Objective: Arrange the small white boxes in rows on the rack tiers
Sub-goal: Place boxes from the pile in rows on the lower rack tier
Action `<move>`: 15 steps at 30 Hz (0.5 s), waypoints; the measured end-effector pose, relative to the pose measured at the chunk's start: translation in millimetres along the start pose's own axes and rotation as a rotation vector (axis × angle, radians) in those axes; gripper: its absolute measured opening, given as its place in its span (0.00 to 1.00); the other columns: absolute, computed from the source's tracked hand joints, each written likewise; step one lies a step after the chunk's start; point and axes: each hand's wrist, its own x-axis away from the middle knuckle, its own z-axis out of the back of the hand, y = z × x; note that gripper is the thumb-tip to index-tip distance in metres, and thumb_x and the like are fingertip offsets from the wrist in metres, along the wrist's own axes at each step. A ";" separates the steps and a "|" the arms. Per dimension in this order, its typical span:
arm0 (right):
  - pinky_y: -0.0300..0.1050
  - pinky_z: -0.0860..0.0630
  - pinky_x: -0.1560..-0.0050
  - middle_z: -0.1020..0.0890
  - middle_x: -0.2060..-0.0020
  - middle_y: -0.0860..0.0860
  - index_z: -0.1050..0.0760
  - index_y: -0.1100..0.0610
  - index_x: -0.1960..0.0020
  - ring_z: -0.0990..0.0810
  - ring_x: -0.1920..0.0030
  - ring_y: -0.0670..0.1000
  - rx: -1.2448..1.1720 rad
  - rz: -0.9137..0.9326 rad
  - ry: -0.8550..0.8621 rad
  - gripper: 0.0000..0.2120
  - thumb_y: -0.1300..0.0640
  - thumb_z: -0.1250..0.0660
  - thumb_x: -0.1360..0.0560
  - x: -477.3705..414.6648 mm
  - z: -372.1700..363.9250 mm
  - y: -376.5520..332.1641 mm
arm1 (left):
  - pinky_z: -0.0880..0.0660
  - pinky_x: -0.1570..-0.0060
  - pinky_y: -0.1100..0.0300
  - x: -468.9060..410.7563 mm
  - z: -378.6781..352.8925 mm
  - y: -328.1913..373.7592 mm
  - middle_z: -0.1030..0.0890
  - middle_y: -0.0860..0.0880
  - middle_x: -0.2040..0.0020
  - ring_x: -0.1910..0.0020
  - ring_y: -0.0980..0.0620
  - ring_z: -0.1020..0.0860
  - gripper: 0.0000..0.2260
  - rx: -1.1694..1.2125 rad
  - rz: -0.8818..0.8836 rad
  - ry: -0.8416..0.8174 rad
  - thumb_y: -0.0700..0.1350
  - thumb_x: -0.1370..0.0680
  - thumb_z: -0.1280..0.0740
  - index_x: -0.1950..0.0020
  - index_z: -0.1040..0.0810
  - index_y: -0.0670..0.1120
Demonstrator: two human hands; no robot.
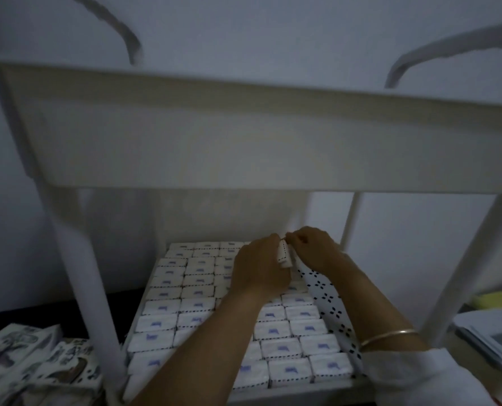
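Between left hand [260,268] and right hand [314,247], one small white box [283,254] held on edge, both pinching it; best laid flat, flush against rows [198,306] beneath grip.

You face a plain pale wall [273,30] in dim, bluish-grey light that leaves everything flat and soft. Two curved grey streaks cross the wall near its top corners, too blurred to identify. The white rack [243,136] stands close against the wall. To your left a dark surface [15,312] carries a heap of patterned packets [38,364]. To your right lies a stack of white papers [490,338], with something yellow [499,300] just behind it.
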 end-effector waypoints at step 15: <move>0.35 0.23 0.56 0.25 0.44 0.42 0.30 0.43 0.34 0.22 0.54 0.39 -0.124 0.307 0.216 0.20 0.47 0.33 0.25 146.4 69.5 -20.0 | 0.25 0.46 0.57 32.1 35.4 74.3 0.27 0.52 0.39 0.46 0.52 0.24 0.33 0.147 -0.048 -0.153 0.57 0.24 0.34 0.24 0.49 0.66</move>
